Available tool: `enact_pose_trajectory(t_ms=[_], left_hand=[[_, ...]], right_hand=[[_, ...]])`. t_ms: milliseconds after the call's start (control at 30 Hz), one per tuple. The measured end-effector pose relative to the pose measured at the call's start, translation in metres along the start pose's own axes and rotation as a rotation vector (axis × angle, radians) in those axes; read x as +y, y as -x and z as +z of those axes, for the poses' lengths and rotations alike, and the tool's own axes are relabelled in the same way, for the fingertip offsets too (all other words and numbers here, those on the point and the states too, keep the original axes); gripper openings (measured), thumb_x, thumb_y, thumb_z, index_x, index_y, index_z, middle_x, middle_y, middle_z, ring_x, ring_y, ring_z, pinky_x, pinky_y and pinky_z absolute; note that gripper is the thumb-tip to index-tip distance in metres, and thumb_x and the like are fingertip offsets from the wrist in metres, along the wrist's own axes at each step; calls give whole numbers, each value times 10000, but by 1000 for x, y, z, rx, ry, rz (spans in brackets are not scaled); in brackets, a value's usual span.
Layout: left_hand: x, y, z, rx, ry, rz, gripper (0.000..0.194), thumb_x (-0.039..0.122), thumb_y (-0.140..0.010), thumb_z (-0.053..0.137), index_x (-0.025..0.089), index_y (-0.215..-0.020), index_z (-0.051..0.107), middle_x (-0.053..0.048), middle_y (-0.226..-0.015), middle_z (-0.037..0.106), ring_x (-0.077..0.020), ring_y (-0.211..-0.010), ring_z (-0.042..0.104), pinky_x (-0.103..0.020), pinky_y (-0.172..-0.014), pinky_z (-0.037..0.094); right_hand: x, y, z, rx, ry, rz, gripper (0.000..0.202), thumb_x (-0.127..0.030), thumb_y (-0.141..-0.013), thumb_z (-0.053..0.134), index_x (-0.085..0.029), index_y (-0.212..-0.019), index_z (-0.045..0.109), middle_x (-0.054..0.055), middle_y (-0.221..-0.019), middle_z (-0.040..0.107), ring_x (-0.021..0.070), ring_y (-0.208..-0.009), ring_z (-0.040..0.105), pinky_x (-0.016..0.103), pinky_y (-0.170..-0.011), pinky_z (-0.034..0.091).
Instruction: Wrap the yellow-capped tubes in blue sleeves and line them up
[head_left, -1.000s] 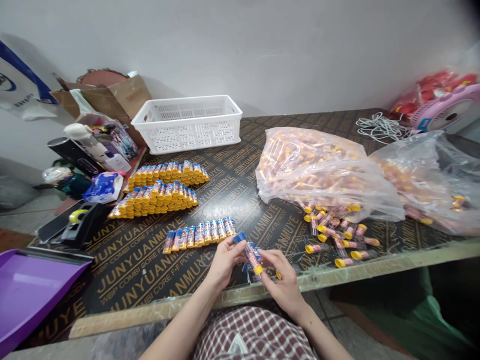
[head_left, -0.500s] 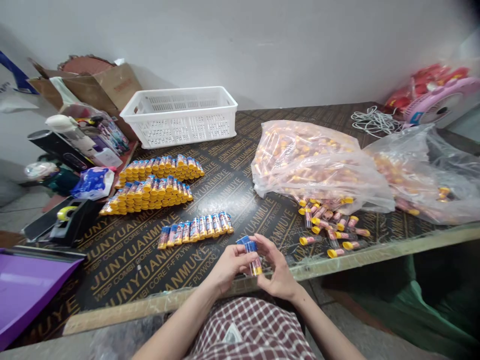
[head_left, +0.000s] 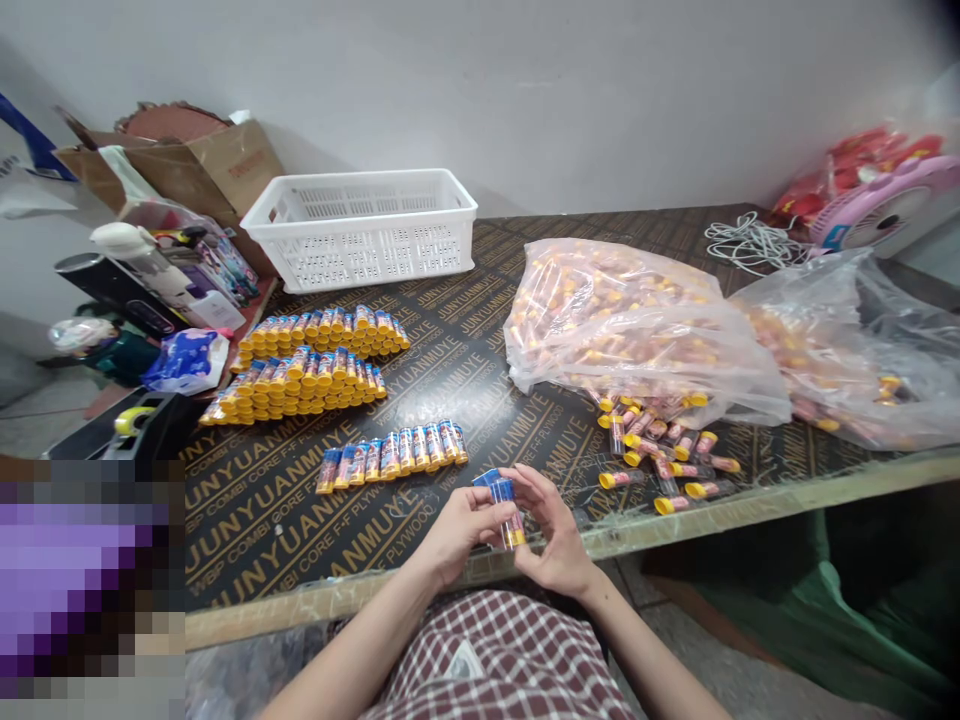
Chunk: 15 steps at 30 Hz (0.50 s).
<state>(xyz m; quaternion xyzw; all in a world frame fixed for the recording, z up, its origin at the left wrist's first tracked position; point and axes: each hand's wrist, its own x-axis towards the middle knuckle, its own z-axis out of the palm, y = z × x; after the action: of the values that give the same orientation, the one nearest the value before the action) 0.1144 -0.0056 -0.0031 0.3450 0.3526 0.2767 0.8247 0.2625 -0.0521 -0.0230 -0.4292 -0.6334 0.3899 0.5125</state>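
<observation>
At the table's front edge, a small clear tube (head_left: pixel 511 524) with a blue top and a yellow bottom end is held tilted between my two hands. My left hand (head_left: pixel 459 530) pinches it from the left, thumb across its side. Curled around the right of the tube, my right hand (head_left: pixel 556 540) has fingers at the blue top and thumb near the yellow end. Another blue piece (head_left: pixel 486 478) shows behind the top; its kind is unclear. Just beyond lies a row of blue-and-yellow tubes (head_left: pixel 390 456). Loose yellow-capped tubes (head_left: pixel 660 450) are scattered to the right.
Two stacks of tubes (head_left: pixel 300 385) stand at left, before a white plastic basket (head_left: pixel 360 245). Plastic bags of tubes (head_left: pixel 615 300) fill the right. A tape dispenser (head_left: pixel 142 430), a pink fan (head_left: pixel 885 205) and a coiled cord (head_left: pixel 750 243) are around. The lower left is pixelated.
The tube has turned slightly in my fingers, its blue top now nearer upright. My hands stay in almost the same place. The lower left corner has become pixelated.
</observation>
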Motion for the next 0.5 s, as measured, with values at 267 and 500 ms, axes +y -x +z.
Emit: enact_pose_trajectory(t_ms=[267,500], left_hand=[[4,0,-6,71,-8,18,400,409,-589,764,93,-819,679,-64,-701,658,-121,-569,573,-238,-567,443],[58,15,-87,805,-613,313,400,483,-516,750,141,-684,628,-4,-552,605,-141,-523,549,-232,-505,401]], right_hand=[[-2,-7,6,-53,23,31,835,-44,-684,528,-284,-1403,177,90,-1430,328,233,-1233,445,413,-1013,416],[5,-10,-23,90,131,67,785,-201,-794,569,-308,-1425,115,102,-1454,275,246,-1192,470,474,-997,395]])
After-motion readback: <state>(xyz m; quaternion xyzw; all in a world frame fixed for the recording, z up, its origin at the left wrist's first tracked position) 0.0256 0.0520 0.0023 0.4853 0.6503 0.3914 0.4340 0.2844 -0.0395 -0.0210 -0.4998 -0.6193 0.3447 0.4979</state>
